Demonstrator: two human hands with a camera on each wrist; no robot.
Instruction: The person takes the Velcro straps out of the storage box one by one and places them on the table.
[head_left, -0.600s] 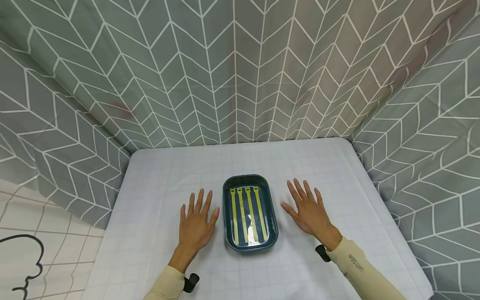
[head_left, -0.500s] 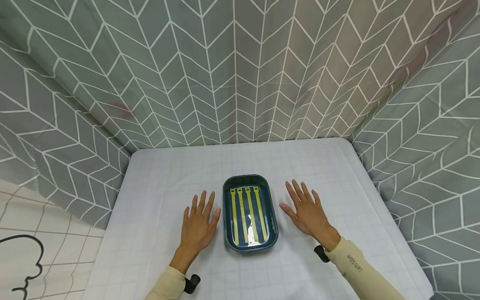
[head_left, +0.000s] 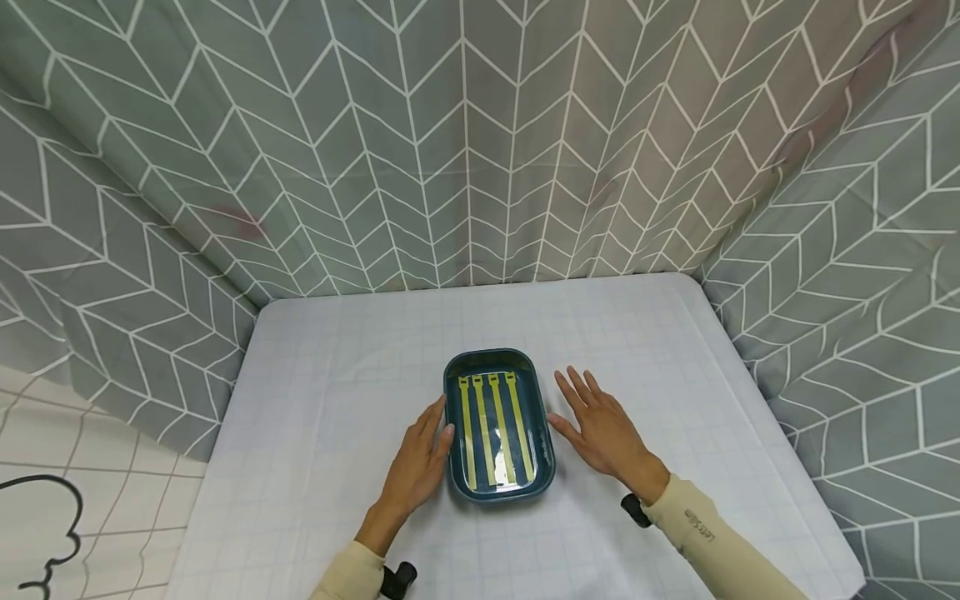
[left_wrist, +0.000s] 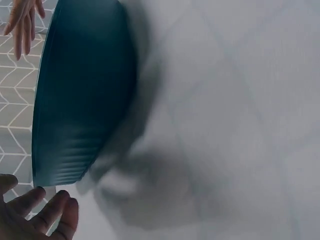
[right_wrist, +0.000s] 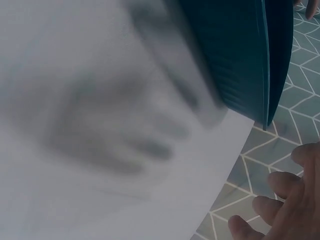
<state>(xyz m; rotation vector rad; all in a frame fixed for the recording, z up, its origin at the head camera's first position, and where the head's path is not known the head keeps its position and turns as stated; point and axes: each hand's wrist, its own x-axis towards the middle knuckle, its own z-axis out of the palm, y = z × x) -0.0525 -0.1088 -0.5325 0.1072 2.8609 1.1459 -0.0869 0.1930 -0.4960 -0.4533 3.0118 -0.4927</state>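
A dark teal rectangular tray [head_left: 491, 354] sits in the middle of the white gridded table, with several yellow strips [head_left: 501, 429] lying lengthwise inside. My left hand [head_left: 420, 458] stands on its edge with fingers straight, right at the tray's left rim. My right hand [head_left: 592, 417] lies flat and spread beside the right rim, thumb close to it. The left wrist view shows the tray's outer wall [left_wrist: 85, 100] and my left fingertips [left_wrist: 45, 215] just short of it. In the right wrist view the tray wall [right_wrist: 240, 50] is blurred, my right fingers [right_wrist: 280, 200] apart from it.
The table [head_left: 337, 375] is draped in a white gridded cloth. Grey chevron curtains [head_left: 480, 150] close it in at the back and on both sides. The table's left edge [head_left: 217, 433] drops to a pale tiled floor.
Both hands slid inward toward the tray. The left hand turned from flat on the table onto its edge at the tray's left rim; the right thumb came near the right rim.
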